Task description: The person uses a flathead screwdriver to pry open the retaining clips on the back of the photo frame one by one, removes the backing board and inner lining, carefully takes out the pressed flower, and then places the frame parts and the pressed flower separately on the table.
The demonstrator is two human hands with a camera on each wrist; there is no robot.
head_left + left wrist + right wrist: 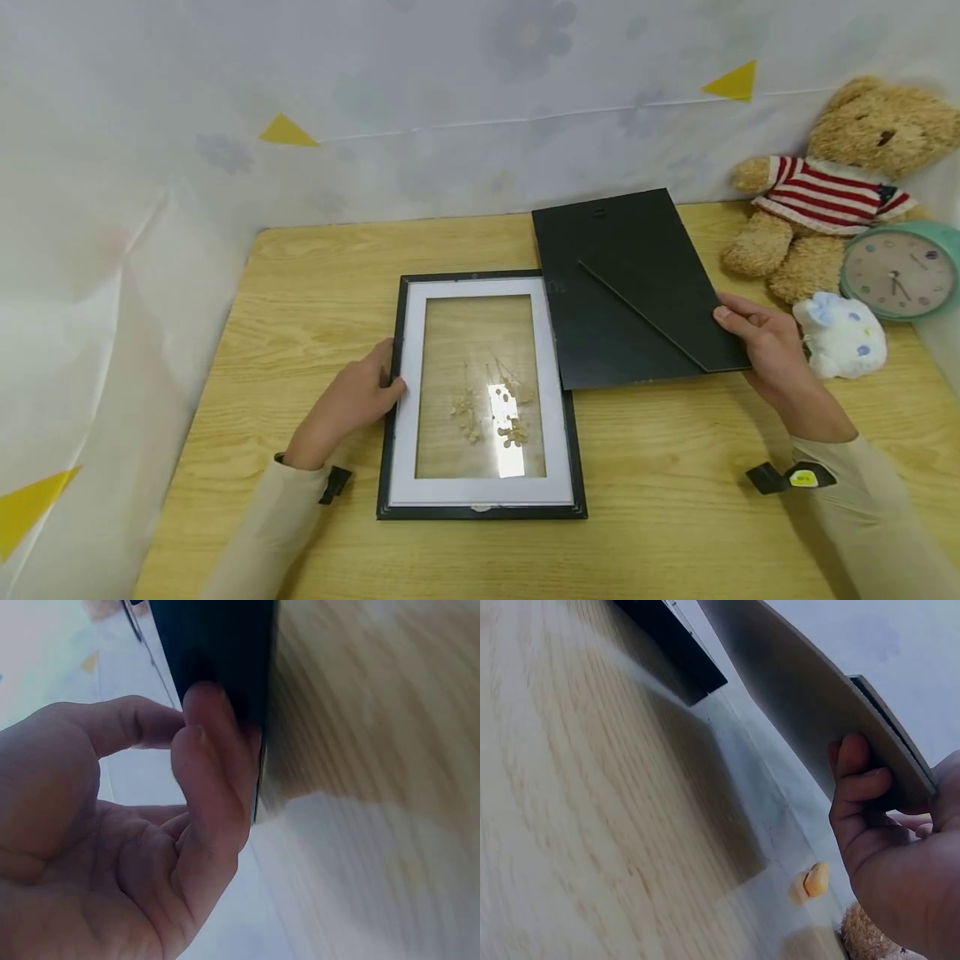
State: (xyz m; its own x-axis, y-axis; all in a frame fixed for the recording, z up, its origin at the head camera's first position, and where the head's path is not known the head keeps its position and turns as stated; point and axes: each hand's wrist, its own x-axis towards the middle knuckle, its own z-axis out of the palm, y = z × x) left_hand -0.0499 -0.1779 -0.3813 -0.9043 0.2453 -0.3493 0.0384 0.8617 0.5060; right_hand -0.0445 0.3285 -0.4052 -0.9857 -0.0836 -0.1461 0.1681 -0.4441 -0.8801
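A black picture frame (482, 512) with a white mat (558, 417) lies on the wooden table, glass facing up. Dried flowers (512, 432) show inside the mat's window. At its left edge, my left hand (352, 400) holds the frame, thumb on the front rim and fingers against the side (221, 645). My right hand (772, 342) pinches the black backing board (630, 242) by its lower right corner, thumb on top and fingers curled underneath (862, 776). The board is raised and tilted, overlapping the frame's right side, with its folded stand strut (645, 308) facing up.
At the back right sits a teddy bear (832, 196) in a striped shirt. A green round clock (900, 271) and a small white plush toy (840, 337) stand beside it. A patterned cloth (450, 167) with yellow triangles lines the back and left of the table (315, 250).
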